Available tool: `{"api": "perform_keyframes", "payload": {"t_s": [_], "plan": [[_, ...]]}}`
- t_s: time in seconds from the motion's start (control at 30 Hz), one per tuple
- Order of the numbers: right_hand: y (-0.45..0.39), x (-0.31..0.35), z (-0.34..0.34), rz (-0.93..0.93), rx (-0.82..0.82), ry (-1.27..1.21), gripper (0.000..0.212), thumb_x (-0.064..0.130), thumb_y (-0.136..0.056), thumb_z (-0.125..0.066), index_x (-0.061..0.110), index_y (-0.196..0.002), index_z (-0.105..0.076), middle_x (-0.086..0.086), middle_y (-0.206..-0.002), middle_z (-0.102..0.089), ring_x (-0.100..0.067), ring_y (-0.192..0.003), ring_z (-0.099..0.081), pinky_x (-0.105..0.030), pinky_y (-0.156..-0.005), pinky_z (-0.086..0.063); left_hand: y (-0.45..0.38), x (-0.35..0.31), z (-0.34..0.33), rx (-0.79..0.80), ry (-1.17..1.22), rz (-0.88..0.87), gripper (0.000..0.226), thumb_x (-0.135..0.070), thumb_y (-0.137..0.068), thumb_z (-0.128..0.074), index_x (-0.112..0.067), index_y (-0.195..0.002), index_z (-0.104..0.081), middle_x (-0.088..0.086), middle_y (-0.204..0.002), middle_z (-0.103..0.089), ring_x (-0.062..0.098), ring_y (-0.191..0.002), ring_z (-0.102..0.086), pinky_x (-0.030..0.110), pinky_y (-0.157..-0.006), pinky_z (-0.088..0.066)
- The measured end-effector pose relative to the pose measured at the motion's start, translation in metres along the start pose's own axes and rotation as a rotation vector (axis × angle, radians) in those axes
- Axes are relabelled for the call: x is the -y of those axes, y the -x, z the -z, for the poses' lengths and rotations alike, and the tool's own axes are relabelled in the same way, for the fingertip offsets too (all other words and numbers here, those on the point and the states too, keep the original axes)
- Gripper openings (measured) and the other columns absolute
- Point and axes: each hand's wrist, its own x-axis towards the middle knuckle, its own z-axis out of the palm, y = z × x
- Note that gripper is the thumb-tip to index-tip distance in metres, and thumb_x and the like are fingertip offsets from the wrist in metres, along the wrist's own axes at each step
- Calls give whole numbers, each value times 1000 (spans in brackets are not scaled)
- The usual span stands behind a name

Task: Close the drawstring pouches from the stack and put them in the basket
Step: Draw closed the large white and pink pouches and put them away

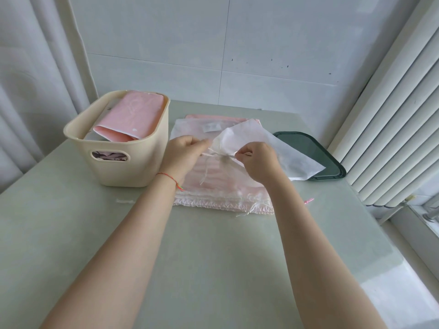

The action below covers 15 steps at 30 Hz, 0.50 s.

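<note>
A white translucent drawstring pouch [261,146] is lifted above the stack, its mouth gathered between my hands. My left hand [183,153] pinches the drawstring on the left of the gathered mouth. My right hand [259,162] pinches the string on the right. Loose string ends hang down between them. Under the hands lies the stack of pink and white pouches [221,188], flat on the table. The cream plastic basket [123,148] stands to the left, with a pink pouch [133,117] and others inside.
A dark green tray [316,150] lies to the right, partly under the lifted pouch. A short white string piece [124,201] and a pink scrap [308,200] lie on the grey-green table [213,257]. Curtains hang left and right, and a tiled wall stands behind.
</note>
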Motion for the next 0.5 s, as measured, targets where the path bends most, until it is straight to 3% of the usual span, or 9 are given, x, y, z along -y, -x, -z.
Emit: {"api": "perform_keyframes", "payload": {"t_s": [0.07, 0.17, 0.27, 0.4, 0.5], "plan": [[1, -1, 1, -7, 41, 26, 16, 17, -95, -61, 9, -100, -73, -3, -99, -68, -14, -86, -53, -22, -66, -35, 5, -10, -4, 115, 251, 21, 27, -32, -81, -70, -13, -63, -64, 0, -77, -68, 13, -79, -60, 27, -71, -47], [3, -1, 3, -31, 74, 31, 19, 21, -97, -57, 10, -95, -73, 0, -82, -61, -14, -72, -49, -23, -54, -33, 12, -18, -8, 259, 522, 51, 33, -17, -93, -58, -19, -61, -63, 4, -90, -72, 18, -95, -65, 28, -78, -49], [2, 1, 7, -48, 74, 13, 31, 28, -100, -49, 7, -82, -65, 5, -61, -50, -11, -57, -43, -20, -50, -30, 14, -21, -7, 357, 650, 124, 30, -20, -97, -49, -22, -70, -62, 1, -87, -71, 15, -86, -68, 22, -62, -46], [2, 0, 3, -61, 16, 4, 44, 28, -100, -46, 13, -61, -31, -1, -58, -32, -17, -55, -30, -30, -48, -21, 12, -12, -9, 269, 434, 100, 12, -18, -96, -57, -16, -89, -66, -2, -67, -57, 11, -62, -51, 19, -45, -27], [6, -2, -5, 42, -45, 187, 45, 25, -101, -45, 14, -61, -27, 0, -56, -34, -24, -60, -35, -31, -46, -20, 9, -4, -11, 144, 219, 65, 14, -13, -95, -59, -10, -85, -68, -2, -60, -50, 10, -53, -43, 13, -40, -28]]}}
